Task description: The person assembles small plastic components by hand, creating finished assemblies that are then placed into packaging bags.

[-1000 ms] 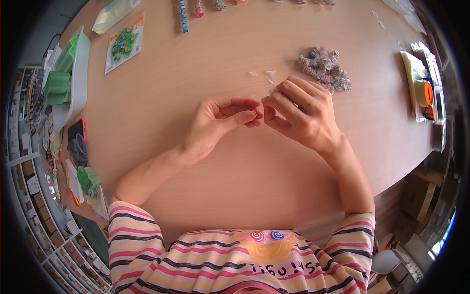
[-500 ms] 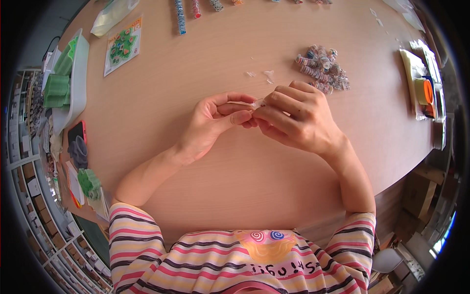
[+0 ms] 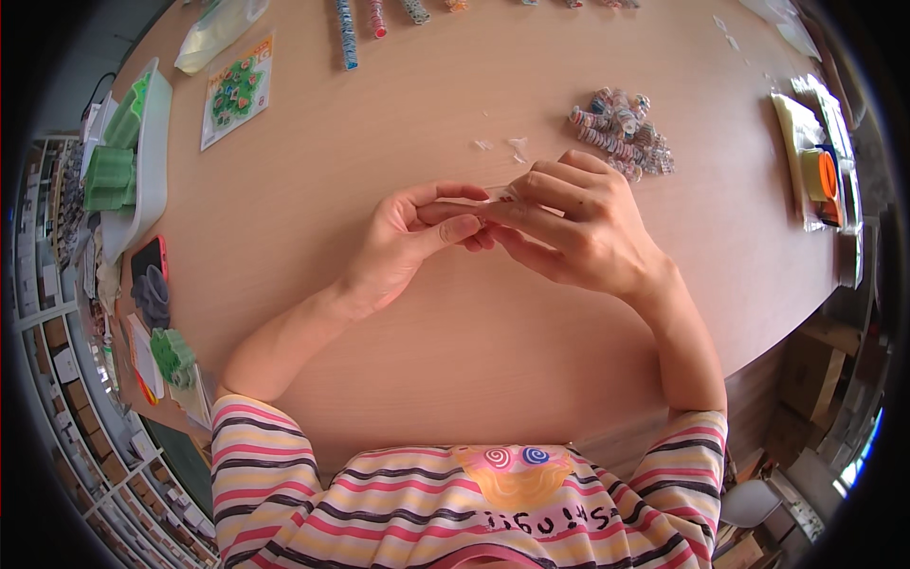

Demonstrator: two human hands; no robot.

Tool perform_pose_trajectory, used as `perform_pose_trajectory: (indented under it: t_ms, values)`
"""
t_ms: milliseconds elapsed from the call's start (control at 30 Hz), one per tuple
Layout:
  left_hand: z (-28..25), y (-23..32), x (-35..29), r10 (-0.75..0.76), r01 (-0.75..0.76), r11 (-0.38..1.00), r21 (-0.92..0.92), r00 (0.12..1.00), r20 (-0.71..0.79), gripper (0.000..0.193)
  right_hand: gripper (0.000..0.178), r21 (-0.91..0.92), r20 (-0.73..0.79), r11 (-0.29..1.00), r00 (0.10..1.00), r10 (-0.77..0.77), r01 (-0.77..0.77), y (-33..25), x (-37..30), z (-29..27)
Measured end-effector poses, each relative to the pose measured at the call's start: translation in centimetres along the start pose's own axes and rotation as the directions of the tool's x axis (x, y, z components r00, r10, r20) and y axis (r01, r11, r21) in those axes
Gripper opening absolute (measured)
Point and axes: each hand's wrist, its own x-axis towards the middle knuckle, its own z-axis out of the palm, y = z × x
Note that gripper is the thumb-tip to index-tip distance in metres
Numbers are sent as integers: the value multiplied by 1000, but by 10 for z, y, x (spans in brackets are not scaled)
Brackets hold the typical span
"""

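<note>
Above the middle of the table, my left hand (image 3: 403, 247) and my right hand (image 3: 592, 232) meet at the fingertips. Between them is a small piece of clear plastic film (image 3: 500, 194) with a few reddish spots. My left thumb and fingers pinch its left side, while my right fingers close on the other end. Most of it is hidden by the fingers, so what it wraps, if anything, cannot be made out. Just beyond my hands lie torn clear plastic scraps (image 3: 518, 148). A heap of film-wrapped rolls of small colourful discs (image 3: 626, 137) lies past my right hand.
Several colourful tubes, including a blue one (image 3: 347, 38), line the far edge. A printed bag (image 3: 237, 93) lies far left. At the left stand a white tray (image 3: 152, 180) with green moulds, a phone (image 3: 150, 254) and a green block (image 3: 172, 356). An orange tape roll (image 3: 823, 176) is at right.
My right fingers have shifted slightly and rolled over the plastic, showing a little more of its reddish spots. My left hand has hardly moved.
</note>
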Motion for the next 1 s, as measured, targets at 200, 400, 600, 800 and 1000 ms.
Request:
perform_pose_trajectory:
  t_ms: [200, 400, 600, 800, 1000]
  values:
    - [2, 0, 0, 1, -1, 1000, 0, 1000, -8, 36, 15, 15, 1, 1000, 1000, -12, 12, -4, 0, 1]
    - [6, -3, -2, 36, -36, 999, -2, 998, -43, 30, 16, -74, 25, 995, 998, -65, 66, -11, -1, 4]
    - [1, -5, -1, 53, -47, 996, 80, 996, -70, 28, 19, -148, -41, 989, 999, -11, 5, -15, -1, 18]
    - [6, 6, -3, -10, 13, 991, 130, 1000, -17, 25, 17, -74, -124, 983, 979, 160, -170, 7, 1, 6]
    - [-2, 15, 3, 235, -209, 934, 291, 970, -59, 24, 16, -19, 105, 971, 965, 241, -240, 8, -12, -2]
